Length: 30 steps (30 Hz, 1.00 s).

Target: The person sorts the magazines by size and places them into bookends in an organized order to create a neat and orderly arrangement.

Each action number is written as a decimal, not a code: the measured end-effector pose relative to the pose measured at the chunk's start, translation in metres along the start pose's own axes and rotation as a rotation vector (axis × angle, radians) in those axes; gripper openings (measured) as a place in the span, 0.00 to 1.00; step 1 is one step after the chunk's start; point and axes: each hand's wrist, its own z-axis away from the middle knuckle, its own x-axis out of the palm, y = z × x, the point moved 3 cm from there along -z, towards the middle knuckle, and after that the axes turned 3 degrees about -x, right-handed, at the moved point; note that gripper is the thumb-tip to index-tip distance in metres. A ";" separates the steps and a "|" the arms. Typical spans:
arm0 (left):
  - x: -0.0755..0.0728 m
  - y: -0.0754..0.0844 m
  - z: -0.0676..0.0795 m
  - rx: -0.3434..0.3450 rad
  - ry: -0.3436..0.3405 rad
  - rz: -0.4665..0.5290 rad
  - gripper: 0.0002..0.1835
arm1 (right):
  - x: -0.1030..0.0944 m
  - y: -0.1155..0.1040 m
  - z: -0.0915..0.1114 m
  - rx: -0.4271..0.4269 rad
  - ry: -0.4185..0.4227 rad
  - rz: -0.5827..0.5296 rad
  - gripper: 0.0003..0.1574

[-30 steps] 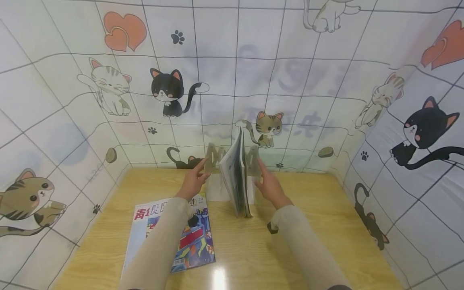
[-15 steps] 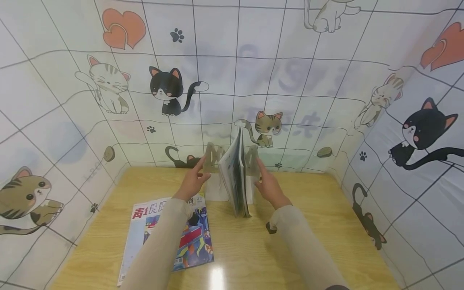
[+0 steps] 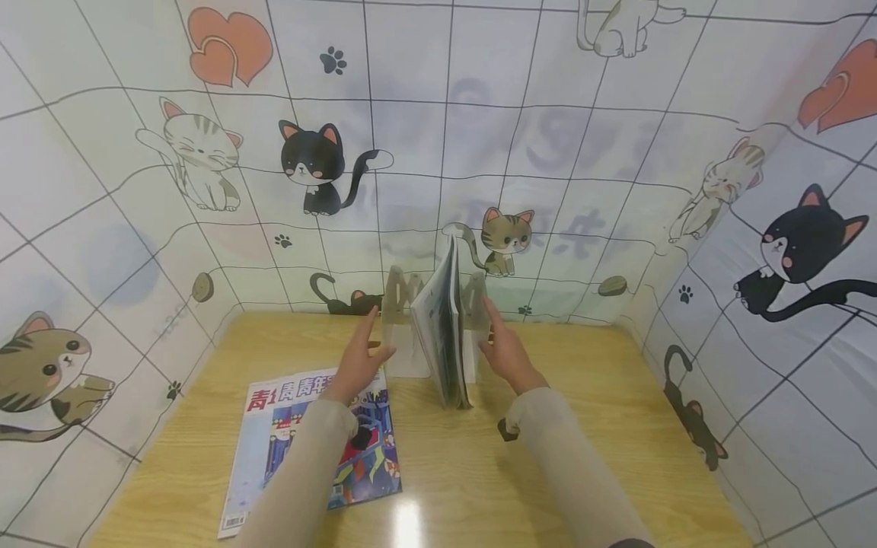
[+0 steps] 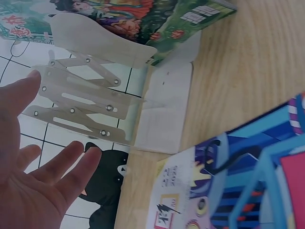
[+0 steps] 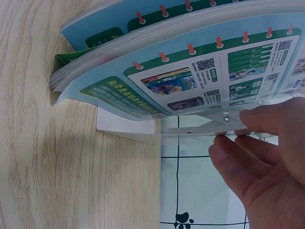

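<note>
A white expanding book stand point(image 3: 406, 354) with scissor-style links stands at the back of the table. Several magazines point(image 3: 438, 327) are upright in it, their printed covers showing in both wrist views. At the stand's left end is my left hand point(image 3: 358, 361), its fingers spread and holding nothing. In the left wrist view its thumb overlaps the stand's edge; contact there is unclear. My right hand point(image 3: 510, 356) pinches the clear right end plate point(image 5: 143, 136) between thumb and fingers. Part of the linkage is hidden behind the standing magazines.
Overlapping magazines point(image 3: 366, 476) lie flat at the left of the wooden table point(image 3: 582, 457), partly under my left forearm. A cat-patterned sheet point(image 3: 411, 152) covers the walls close behind the stand and along both sides.
My left hand has drawn slightly back and left from the stand, its fingers opening wider. The right hand keeps its place at the right end. The standing magazines look unmoved.
</note>
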 end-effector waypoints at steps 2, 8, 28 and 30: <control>0.001 -0.001 0.005 -0.007 -0.007 0.000 0.46 | 0.000 0.001 0.000 0.001 -0.001 -0.007 0.58; 0.001 -0.008 0.015 0.011 0.032 -0.029 0.45 | 0.000 0.001 0.001 0.001 -0.008 -0.035 0.58; -0.010 -0.042 0.047 -0.051 0.140 -0.157 0.45 | 0.001 0.004 0.000 -0.003 0.012 -0.062 0.58; -0.012 -0.047 0.050 -0.086 0.150 -0.169 0.46 | 0.001 0.005 0.000 0.002 0.011 -0.070 0.58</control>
